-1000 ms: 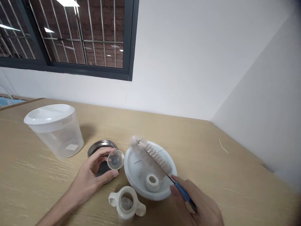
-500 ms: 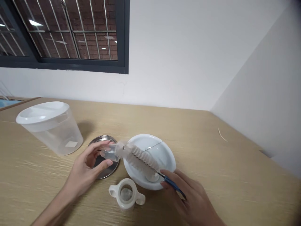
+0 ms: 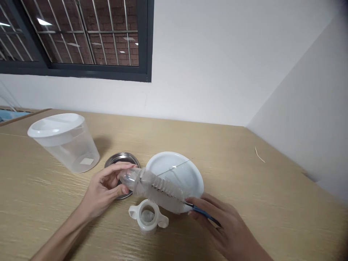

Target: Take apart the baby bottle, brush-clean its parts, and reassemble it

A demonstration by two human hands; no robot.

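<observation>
While the left hand (image 3: 104, 188) holds the clear cup (image 3: 129, 178) on its side just beyond the bowl's nine o'clock rim, the right hand (image 3: 225, 224) holds the brush (image 3: 163, 191) so that its bristly tip meets the cup's mouth; how far the tip goes in cannot be told. The cup is small, smooth and see-through, with a pale glare on its wall, its closed end towards nine o'clock and its mouth towards four. The brush has a long, thick head of whitish, translucent bristles, packed in ridges around a dark twisted wire, with a fuller tuft at the tip; it slants from ten o'clock down to four, where the wire meets a slim blue handle. The left grip is curved part-open around the cup, thumb below and fingers above; the right grip is closed on the handle near the wire. Beneath the brush, towards one o'clock from its middle, sits the glossy white bowl (image 3: 190, 177). At seven o'clock from the brush's middle stands the two-handled bottle (image 3: 148, 219), open-topped. Behind the left hand lies the shiny metal dish (image 3: 123, 157), and at ten o'clock from it a tilted-looking translucent container (image 3: 67, 148) stands on the wooden table (image 3: 258, 203).
</observation>
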